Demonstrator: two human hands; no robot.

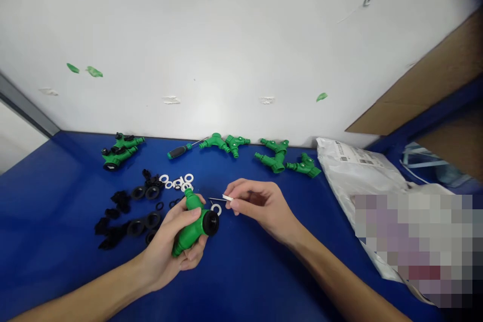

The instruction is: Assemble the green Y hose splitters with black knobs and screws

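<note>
My left hand (184, 234) is wrapped round a green plastic Y-shaped hose connector (194, 221), its black threaded collar (211, 223) turned to the right. In my right hand (256, 201), thumb and fingers pinch a white ring washer (227, 197), seen nearly edge-on, a short way right of the connector. A thin dark pointed piece (216, 199) shows just left of the pinched washer; whether it is held or lies on the table I cannot tell. Close behind the collar, another white washer (216, 209) lies on the blue table.
Several white washers (188, 177) lie beyond my left hand. Black rings and small fittings (153, 192) spread to the left. Along the wall sit green connectors (274, 161), a screwdriver (179, 151) and connectors with black parts (116, 156). A plastic bag (339, 176) lies at the right.
</note>
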